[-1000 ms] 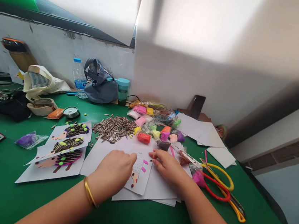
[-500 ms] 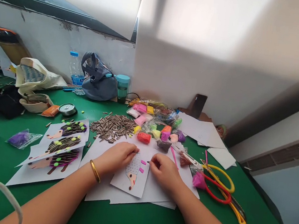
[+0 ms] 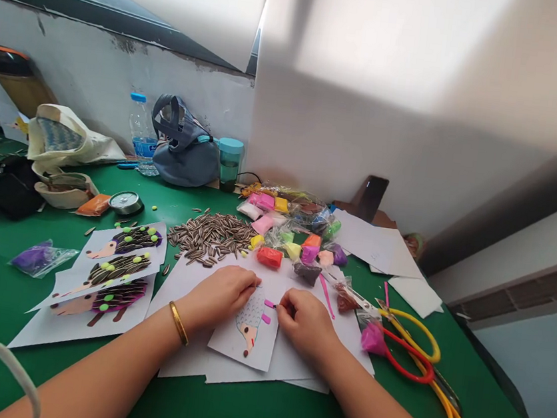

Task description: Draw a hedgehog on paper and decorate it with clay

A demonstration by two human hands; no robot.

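Observation:
A white card with a hedgehog drawing [image 3: 249, 313] lies turned on its side in front of me. Its face is pink, with dark dots for eye and nose, and two pink feet [image 3: 266, 318] stick out on the right. My left hand [image 3: 229, 292] curls over the card's upper left part, fingertips pressed together at its top. Beside the feet, my right hand [image 3: 303, 319] pinches a small dark piece [image 3: 275, 306], too tiny to name for certain, close against the upper foot. White sheets [image 3: 185, 359] lie beneath the card.
Striped sunflower seeds [image 3: 210, 235] are heaped behind my left hand. Coloured clay packets [image 3: 269, 257] lie behind the card. Scissors [image 3: 407, 358] with yellow and red handles rest at right. Finished hedgehog pictures [image 3: 115, 291] overlap at left, near a white cable [image 3: 6, 349].
The dark piece in my right fingers has come down slightly and sits closer to the upper pink foot. My left hand keeps its place on the card. The whole view shifts a little.

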